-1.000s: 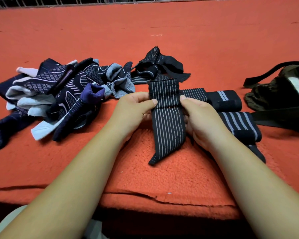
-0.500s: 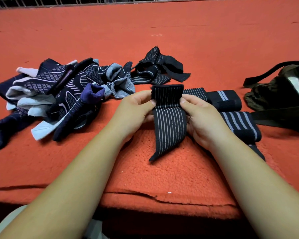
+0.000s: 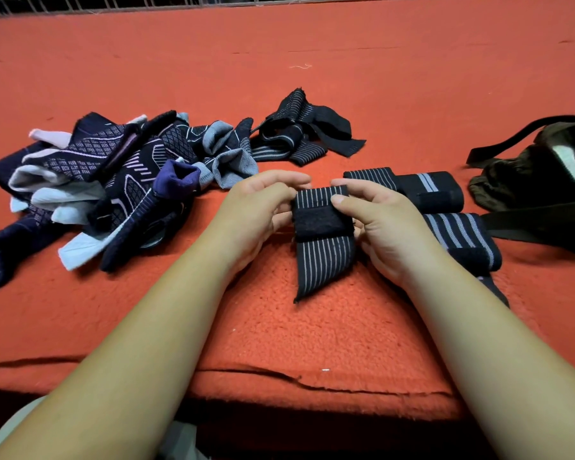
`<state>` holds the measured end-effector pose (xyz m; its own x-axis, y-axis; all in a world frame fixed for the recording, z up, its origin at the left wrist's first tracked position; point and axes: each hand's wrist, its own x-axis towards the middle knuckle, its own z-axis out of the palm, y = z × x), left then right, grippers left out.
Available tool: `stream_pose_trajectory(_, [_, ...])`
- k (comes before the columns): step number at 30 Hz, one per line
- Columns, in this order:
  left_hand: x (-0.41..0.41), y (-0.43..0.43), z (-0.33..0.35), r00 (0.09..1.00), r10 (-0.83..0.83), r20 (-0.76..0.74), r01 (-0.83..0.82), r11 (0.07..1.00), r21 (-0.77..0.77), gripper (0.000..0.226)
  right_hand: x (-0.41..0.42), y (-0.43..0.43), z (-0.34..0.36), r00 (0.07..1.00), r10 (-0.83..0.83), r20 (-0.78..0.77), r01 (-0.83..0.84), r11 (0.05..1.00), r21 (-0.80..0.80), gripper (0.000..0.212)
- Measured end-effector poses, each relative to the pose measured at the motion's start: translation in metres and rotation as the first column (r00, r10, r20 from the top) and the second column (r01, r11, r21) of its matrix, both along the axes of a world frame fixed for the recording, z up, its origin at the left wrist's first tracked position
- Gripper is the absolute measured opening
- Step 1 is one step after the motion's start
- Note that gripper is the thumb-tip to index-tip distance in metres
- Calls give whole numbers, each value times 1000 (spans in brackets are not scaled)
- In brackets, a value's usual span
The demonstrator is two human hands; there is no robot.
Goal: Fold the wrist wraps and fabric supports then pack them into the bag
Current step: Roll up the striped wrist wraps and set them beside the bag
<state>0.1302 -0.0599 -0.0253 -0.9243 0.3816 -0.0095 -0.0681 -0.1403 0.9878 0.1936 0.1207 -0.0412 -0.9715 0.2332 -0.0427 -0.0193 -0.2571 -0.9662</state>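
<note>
- Centre frame: left hand (image 3: 263,207), grip clamped on the wrap (image 3: 322,224), left edge.
- Right hand (image 3: 387,227), grip clamped on its right edge.
- Bag (image 3: 525,180) far right.

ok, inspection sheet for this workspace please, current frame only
Surface: orange fleece blanket, layered at the front edge.
Job's things: striped wrap part-folded, tail lying toward the person; two folded wraps to its right; one loose wrap behind it; pile of fabric supports at left; dark bag at far right, its strap running toward the folded wraps.
Clutter: loose thread on the blanket farther back.
Grips: left hand and right hand each pinch a side of the striped wrap.
Cables: nothing seen.
Surroundings: metal grating along the far edge.
</note>
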Motion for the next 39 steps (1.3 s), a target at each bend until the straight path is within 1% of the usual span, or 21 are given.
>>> stream_pose_trajectory(1, [-1, -1, -2, 1000, -5, 3, 5, 1000, -5, 23, 0, 0, -1, 1000, -5, -17, 5, 1000, 10, 31])
stream_pose_trajectory(5, [1, -1, -7, 1000, -24, -15, 23, 995, -97, 18, -1, 1, -2, 998, 8, -60, -7, 1000, 26, 34])
stream_pose_trajectory(8, [1, -1, -7, 999, -23, -24, 21, 995, -96, 15, 0, -1, -2, 999, 0, -37, 1, 1000, 31, 23])
stream_pose_trajectory(10, [1, -1, -5, 999, -31, -29, 28, 995, -91, 17, -1, 0, -5, 1000, 5, -23, -3, 997, 78, 17])
stream_pose_trajectory(14, [3, 0, -5, 999, -43, -10, 43, 997, -58, 17, -1, 2, -8, 999, -18, -42, 24, 989, 143, 13])
stream_pose_trajectory(17, [4, 1, -6, 995, -93, 21, 94, 993, -68, 7, -2, 4, -10, 996, -56, -71, 69, 977, 202, 9])
stream_pose_trajectory(19, [4, 1, -7, 997, -80, 1, 80, 993, -90, 4, -3, 4, -11, 994, -59, -88, 78, 971, 226, 9])
stream_pose_trajectory(22, [3, 2, -9, 999, -8, -53, 3, 995, -95, 8, -1, 1, -8, 999, -4, -32, 9, 985, 173, 11])
stream_pose_trajectory(25, [0, 0, -8, 998, 47, -50, -50, 996, -75, 16, -2, 1, -10, 996, 47, 74, -63, 969, 238, 24])
stream_pose_trajectory(26, [-1, -1, -8, 998, 56, -41, -59, 995, -75, 16, -2, 1, -11, 994, 59, 92, -80, 965, 249, 25])
stream_pose_trajectory(29, [0, -3, -7, 1000, 14, 4, -13, 996, -92, 15, -1, 1, -11, 996, 43, 72, -63, 955, 289, 20])
stream_pose_trajectory(31, [2, -3, -6, 998, -64, 29, 67, 991, -112, 22, 0, 3, -11, 999, -3, 36, -9, 948, 317, 17])
stream_pose_trajectory(33, [4, -1, -7, 994, -106, 34, 110, 985, -136, 24, 0, 4, -11, 999, -34, 17, 28, 953, 302, 16])
stream_pose_trajectory(35, [4, 1, -9, 994, -104, 19, 106, 983, -149, 20, 1, 3, -10, 999, -35, 19, 29, 965, 260, 16])
stream_pose_trajectory(37, [4, 2, -11, 997, -81, -4, 79, 984, -160, 21, 1, 0, -6, 998, -44, 42, 36, 984, 172, 19])
stream_pose_trajectory(39, [3, 2, -12, 999, -36, -23, 32, 990, -136, 23, 2, -4, -1, 995, -37, 90, 31, 997, 67, 27])
